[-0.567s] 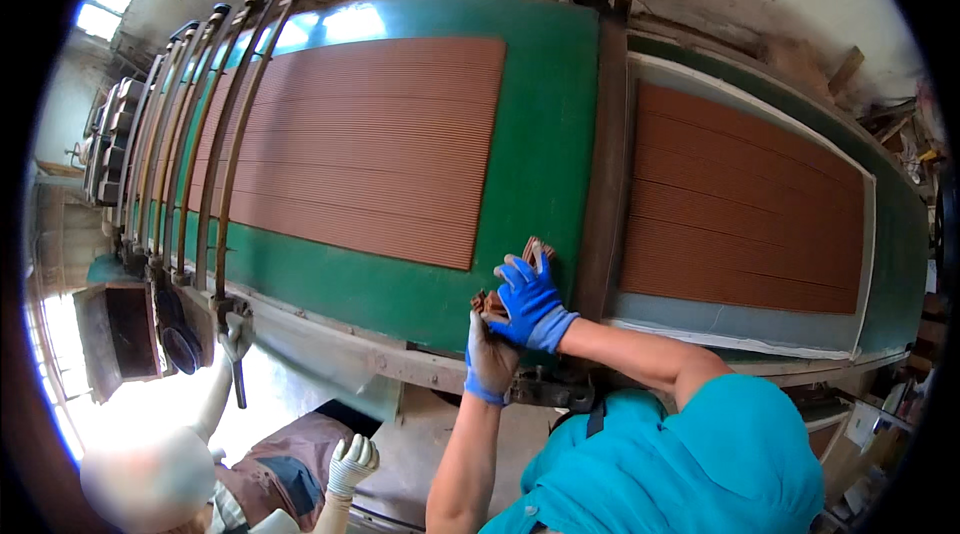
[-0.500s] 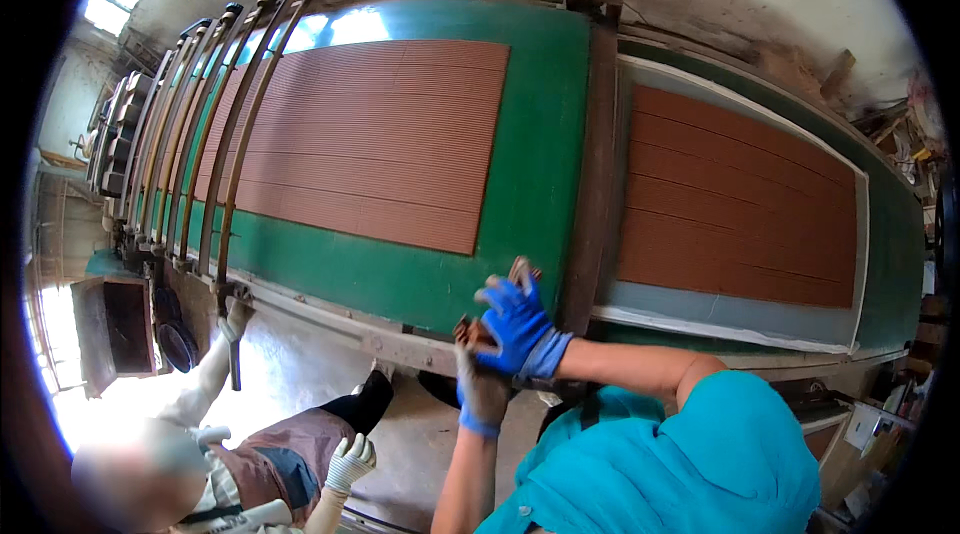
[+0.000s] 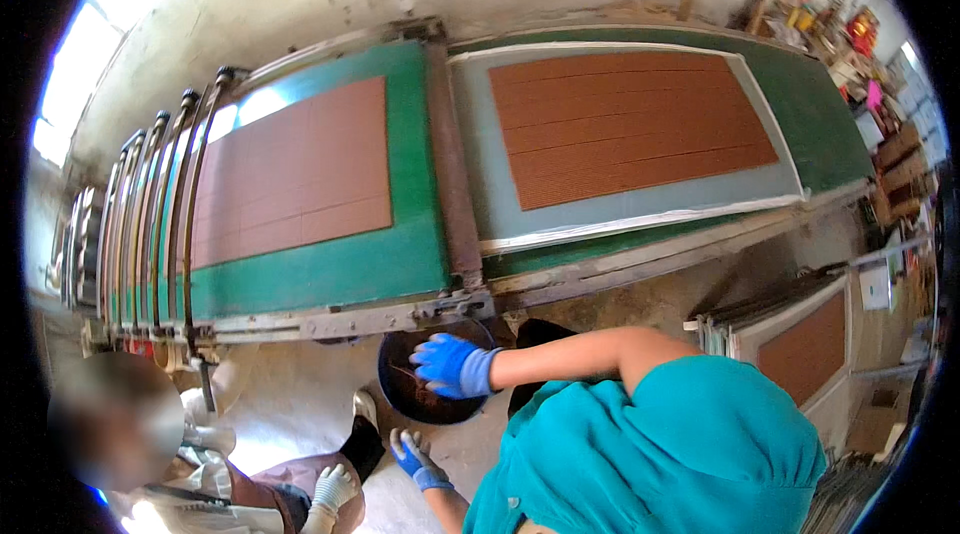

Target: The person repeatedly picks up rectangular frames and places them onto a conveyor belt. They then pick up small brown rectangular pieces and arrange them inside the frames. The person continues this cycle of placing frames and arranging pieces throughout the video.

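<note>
"Head view: what are both hands doing?"

"Right hand [image 3: 455, 366] hangs over 1 dark bucket [image 3: 394, 396], fingers loosely spread; I can't tell if it touches the brown scraps [image 3: 428, 400] inside."

"Left hand [image 3: 418, 458]?"

"Fingers parted, visibly empty, just beside that bucket, which stands on the floor [image 3: 300, 384]."

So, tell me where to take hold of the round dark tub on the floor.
Probably by the near rim of the round dark tub, coming down from the near side and hooking over its curved edge: it is open-topped and that edge shows uncovered, while the right hand hides part of the opening.
</note>
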A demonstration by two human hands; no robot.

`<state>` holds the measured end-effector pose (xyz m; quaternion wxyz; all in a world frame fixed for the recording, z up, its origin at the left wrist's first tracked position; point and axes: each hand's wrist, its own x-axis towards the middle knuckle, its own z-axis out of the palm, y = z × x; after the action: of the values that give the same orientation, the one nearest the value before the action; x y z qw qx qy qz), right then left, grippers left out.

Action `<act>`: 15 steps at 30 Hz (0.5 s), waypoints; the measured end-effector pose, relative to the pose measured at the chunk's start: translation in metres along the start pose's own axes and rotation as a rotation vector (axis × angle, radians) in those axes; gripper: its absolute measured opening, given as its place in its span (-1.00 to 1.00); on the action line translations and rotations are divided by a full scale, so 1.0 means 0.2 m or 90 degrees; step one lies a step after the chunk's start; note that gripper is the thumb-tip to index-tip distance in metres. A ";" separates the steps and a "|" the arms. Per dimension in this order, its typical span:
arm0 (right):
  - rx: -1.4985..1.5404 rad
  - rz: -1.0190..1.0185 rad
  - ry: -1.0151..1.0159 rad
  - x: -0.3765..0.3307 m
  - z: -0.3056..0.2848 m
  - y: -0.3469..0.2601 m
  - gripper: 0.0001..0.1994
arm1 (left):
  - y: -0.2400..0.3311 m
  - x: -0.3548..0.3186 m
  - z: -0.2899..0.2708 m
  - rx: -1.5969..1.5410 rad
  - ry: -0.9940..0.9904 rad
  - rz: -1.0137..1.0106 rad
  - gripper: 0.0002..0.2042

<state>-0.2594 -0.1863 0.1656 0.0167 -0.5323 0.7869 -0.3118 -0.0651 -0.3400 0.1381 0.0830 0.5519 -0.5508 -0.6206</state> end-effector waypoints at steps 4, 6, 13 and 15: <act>-0.062 0.170 -0.043 -0.55 -0.19 0.29 -0.80 | 0.03 -0.04 0.32 0.034 -0.172 0.037 -0.74; -0.002 0.417 -0.069 -0.87 -0.29 0.41 -0.72 | 0.11 -0.08 0.56 0.067 -0.250 0.037 -0.77; 0.668 1.206 0.389 -1.70 -0.45 0.76 -0.80 | 0.36 -0.27 1.69 0.352 -0.550 0.569 -0.74; 0.864 1.179 0.555 -1.79 -0.44 0.88 -0.86 | 0.44 -0.24 2.10 0.240 -0.650 0.289 -0.72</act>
<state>-0.2805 0.2016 0.0380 0.2410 0.4928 0.4861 -0.6803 -0.4178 -0.0903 0.1438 -0.1617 0.0570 -0.7262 -0.6657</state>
